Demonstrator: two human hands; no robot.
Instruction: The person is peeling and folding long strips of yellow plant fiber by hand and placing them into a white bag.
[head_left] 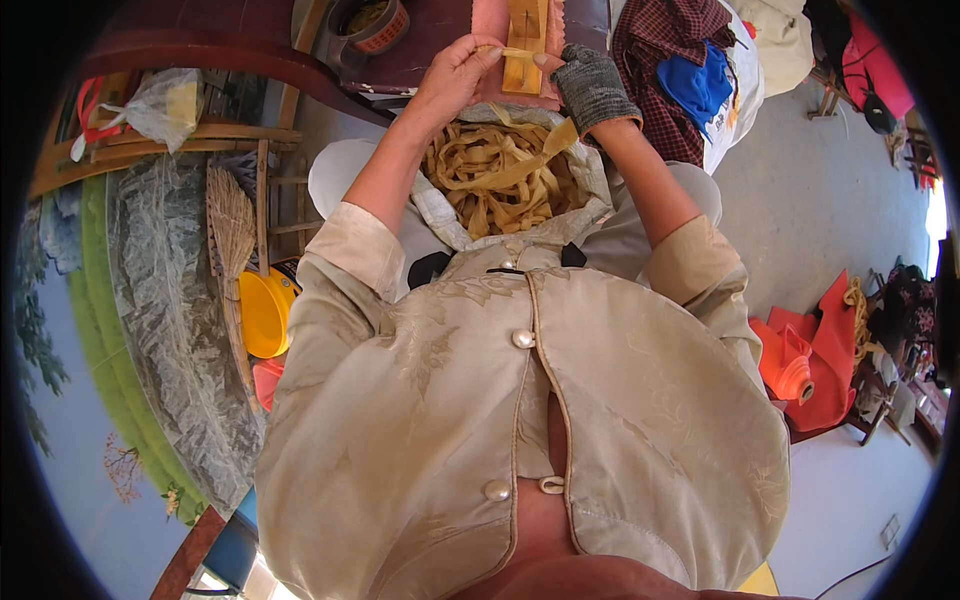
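Observation:
A tan flat strip [520, 54] is stretched across a narrow wooden block [522, 76] at the top of the view. My bare left hand [455, 78] pinches one end of the strip between thumb and fingers, left of the block. On the block's right, my right hand [592, 88], in a grey knitted glove with the thumb tip bare, grips the strip too. From under the glove the strip runs down into a white woven sack [436, 208] in my lap, among a heap of tan strips [500, 180]. A pink cloth [489, 17] lies beneath the block.
A dark red table [425, 45] bears a cup [378, 28] at the left. Checked cloth [655, 70] and a blue cloth [697, 85] lie at the right. A straw broom [232, 225] and yellow basin [262, 315] stand on the left; an orange-red plastic container [785, 360] is at the right.

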